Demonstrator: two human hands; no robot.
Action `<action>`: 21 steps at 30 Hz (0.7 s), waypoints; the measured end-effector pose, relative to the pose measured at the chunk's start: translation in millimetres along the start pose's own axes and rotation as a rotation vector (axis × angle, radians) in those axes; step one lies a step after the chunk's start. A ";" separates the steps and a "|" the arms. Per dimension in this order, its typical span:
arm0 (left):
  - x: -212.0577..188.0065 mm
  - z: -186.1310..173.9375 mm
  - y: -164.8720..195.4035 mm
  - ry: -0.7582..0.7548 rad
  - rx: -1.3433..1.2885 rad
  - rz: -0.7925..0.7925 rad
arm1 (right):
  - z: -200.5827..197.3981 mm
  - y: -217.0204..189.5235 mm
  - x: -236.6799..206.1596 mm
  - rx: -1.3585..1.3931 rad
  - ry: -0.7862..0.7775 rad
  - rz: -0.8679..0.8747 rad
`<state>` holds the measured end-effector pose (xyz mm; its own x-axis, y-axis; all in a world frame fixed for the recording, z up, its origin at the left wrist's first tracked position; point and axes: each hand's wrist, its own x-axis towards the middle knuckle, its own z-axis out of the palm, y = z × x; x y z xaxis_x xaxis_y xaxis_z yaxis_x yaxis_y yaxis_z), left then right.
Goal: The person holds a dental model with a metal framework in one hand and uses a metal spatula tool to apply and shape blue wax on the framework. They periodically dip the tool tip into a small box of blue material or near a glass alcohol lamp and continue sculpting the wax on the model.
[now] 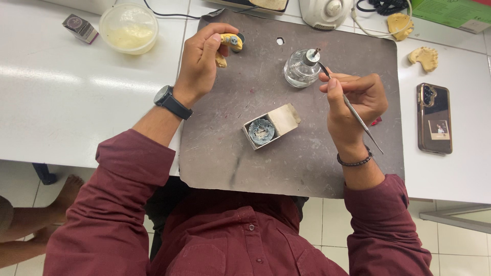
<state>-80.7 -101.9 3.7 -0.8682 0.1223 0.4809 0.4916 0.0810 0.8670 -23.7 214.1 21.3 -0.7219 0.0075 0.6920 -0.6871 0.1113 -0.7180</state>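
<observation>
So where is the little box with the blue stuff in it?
In the head view, the small open box sits in the middle of the dark mat, between the person's two arms, just below the glass burner and left of the right hand.

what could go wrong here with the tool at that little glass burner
1. The right hand holds the metal instrument with its tip at the wick of the glass spirit lamp; a nudge might tip it.
2. The fingers sit close to the wick, so a burn seems possible.
3. The left hand grips the yellow dental cast in mid-air; it could slip.
</observation>
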 end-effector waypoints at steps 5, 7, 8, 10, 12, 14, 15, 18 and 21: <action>-0.4 -0.7 1.3 0.017 0.009 0.015 | 0.5 -0.3 0.1 0.005 0.000 0.003; -0.8 -0.5 1.8 0.021 0.018 0.016 | 0.7 -1.0 -0.3 0.005 0.003 0.007; -0.3 -0.3 1.6 0.020 0.022 0.019 | 0.9 -0.8 0.0 0.000 0.002 0.005; -0.4 0.0 1.3 0.023 0.022 0.019 | 0.9 -1.0 -0.3 -0.011 -0.002 0.005; -0.3 -0.1 1.2 0.029 0.017 0.018 | 0.8 -1.1 -0.1 -0.020 -0.005 0.004; -0.4 0.1 0.7 0.022 0.010 0.022 | 0.2 -1.0 -0.1 -0.025 -0.007 0.005; -0.5 0.2 0.4 0.018 0.006 0.024 | -0.1 -1.0 -0.3 -0.027 -0.008 0.005; -1.2 0.5 -0.7 0.023 0.000 0.024 | 0.6 0.2 -1.0 -0.009 -0.001 0.002; -1.2 1.6 -1.3 0.020 -0.018 0.017 | 0.2 0.9 -0.8 -0.012 0.002 0.000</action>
<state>-80.2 -100.5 1.9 -0.8612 0.1032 0.4976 0.5049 0.0615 0.8610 -23.8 214.0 20.1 -0.7215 0.0096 0.6923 -0.6862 0.1228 -0.7169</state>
